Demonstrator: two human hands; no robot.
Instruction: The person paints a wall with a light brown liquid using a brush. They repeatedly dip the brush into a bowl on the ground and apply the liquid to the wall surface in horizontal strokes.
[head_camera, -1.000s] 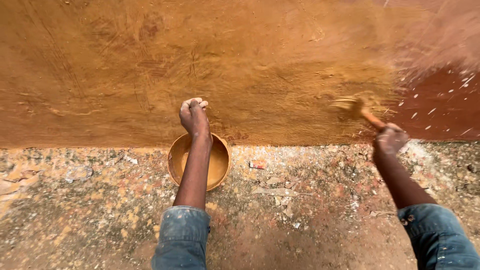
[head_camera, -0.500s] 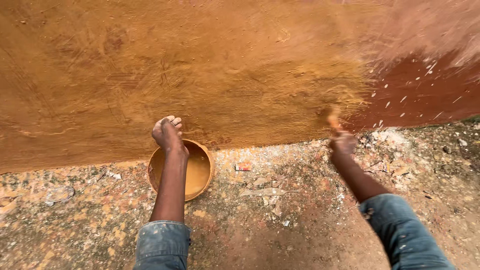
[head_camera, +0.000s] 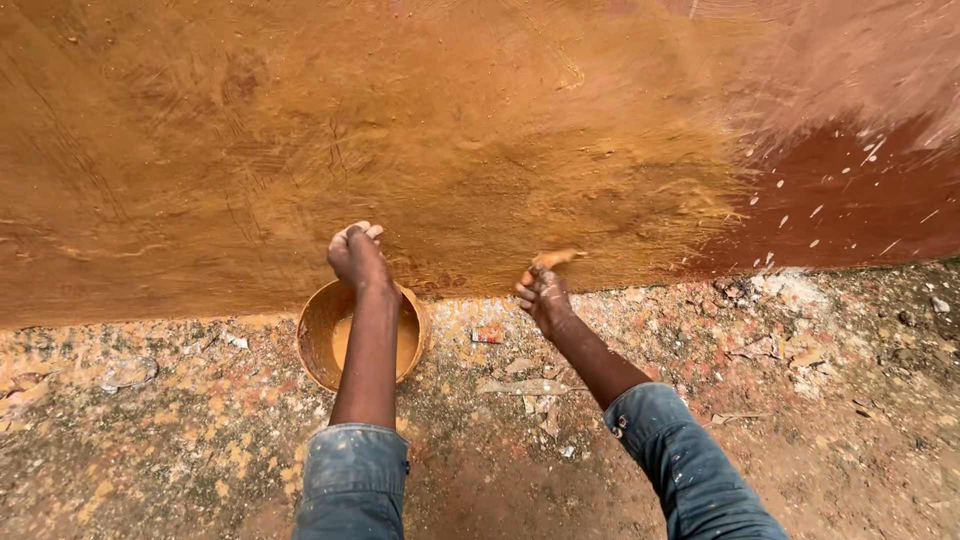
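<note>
My left hand (head_camera: 355, 255) is a closed fist resting against the foot of an ochre-coated wall (head_camera: 430, 130), right above a round bucket (head_camera: 318, 340) of ochre liquid on the ground. Nothing shows inside that fist. My right hand (head_camera: 543, 297) grips a paint-covered brush (head_camera: 553, 259), its bristle end pointing up-right and blurred, low against the wall near the ground line. Both sleeves are blue denim spotted with paint.
The wall's right part (head_camera: 860, 200) is darker red-brown with white flecks. The ground (head_camera: 780, 400) is rough dirt and gravel with paint drips, flakes and small bits of debris. A flat pale scrap (head_camera: 128, 372) lies at left.
My right hand with the brush has swept from the right part of the wall leftward and down to the wall's foot. The left fist has stayed above the bucket.
</note>
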